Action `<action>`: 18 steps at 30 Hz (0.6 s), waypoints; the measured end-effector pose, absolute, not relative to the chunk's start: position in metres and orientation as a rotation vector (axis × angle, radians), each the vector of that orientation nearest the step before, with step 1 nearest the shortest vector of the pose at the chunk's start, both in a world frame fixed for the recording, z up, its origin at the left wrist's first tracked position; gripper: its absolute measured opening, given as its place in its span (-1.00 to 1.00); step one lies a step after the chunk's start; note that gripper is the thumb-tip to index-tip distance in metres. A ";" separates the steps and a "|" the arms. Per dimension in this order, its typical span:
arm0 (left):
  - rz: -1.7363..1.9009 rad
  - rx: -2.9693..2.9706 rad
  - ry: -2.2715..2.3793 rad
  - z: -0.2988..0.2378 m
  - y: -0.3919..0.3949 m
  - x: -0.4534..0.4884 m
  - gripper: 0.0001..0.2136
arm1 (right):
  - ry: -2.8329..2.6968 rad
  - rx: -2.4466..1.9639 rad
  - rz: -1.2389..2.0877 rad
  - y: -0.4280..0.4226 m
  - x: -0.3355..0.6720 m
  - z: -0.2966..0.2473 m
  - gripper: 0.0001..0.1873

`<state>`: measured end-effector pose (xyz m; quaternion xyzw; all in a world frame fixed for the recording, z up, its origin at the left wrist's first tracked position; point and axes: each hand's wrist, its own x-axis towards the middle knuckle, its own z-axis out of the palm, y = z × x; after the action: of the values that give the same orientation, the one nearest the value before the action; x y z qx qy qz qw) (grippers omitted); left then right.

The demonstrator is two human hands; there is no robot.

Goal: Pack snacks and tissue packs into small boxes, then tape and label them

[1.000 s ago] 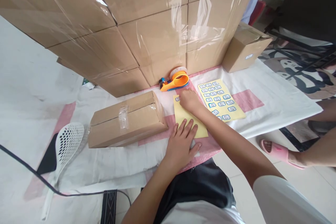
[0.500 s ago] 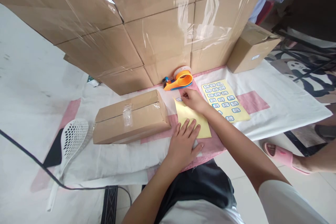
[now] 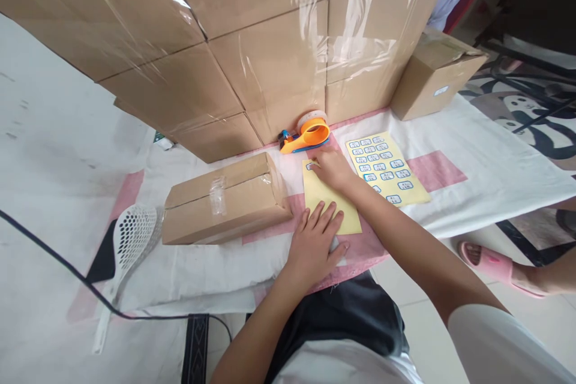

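Note:
My left hand (image 3: 317, 246) lies flat with spread fingers on the lower part of a yellow sticker sheet (image 3: 321, 192). At that sheet's upper left corner is one small blue-edged sticker label (image 3: 309, 165). My right hand (image 3: 333, 168) is curled, thumb and fingertips closed at this label; whether its edge is lifted is hidden. To the right lies a second yellow sheet (image 3: 416, 192) with several blue-edged labels. A taped cardboard box (image 3: 229, 201) rests left of my hands. Just beyond my right hand stands an orange and blue tape dispenser (image 3: 306, 135).
A tall stack of cardboard boxes (image 3: 270, 66) wrapped in clear film rises behind. One labelled box (image 3: 436, 75) stands at the right rear. A white perforated scoop (image 3: 135, 234) and a black cable (image 3: 67, 279) are on the left. Another person's foot in a pink slipper (image 3: 490, 264) is at right.
The sheet's upper corner, a little raised before, now lies flatter. My right hand has shifted slightly up at the label. My left hand stays in place. The view has tilted a little.

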<state>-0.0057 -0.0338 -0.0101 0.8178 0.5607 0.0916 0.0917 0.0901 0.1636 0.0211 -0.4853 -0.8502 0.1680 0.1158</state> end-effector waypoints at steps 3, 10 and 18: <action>0.276 2.437 1.674 -0.010 -0.034 -0.005 -0.45 | -2.437 -1.452 0.534 0.162 0.082 0.018 -0.73; 0.285 2.433 1.669 -0.010 -0.034 -0.006 -0.45 | -2.218 -1.410 0.740 0.170 0.089 0.025 -0.76; 0.289 2.403 1.664 -0.008 -0.033 -0.005 -0.44 | -2.154 -0.400 1.381 0.137 0.085 0.036 -0.93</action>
<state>-0.0054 -0.0334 -0.0083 0.8138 0.5637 0.0979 0.1020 0.0849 0.1371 0.0358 -0.1485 -0.8002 0.5131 0.2726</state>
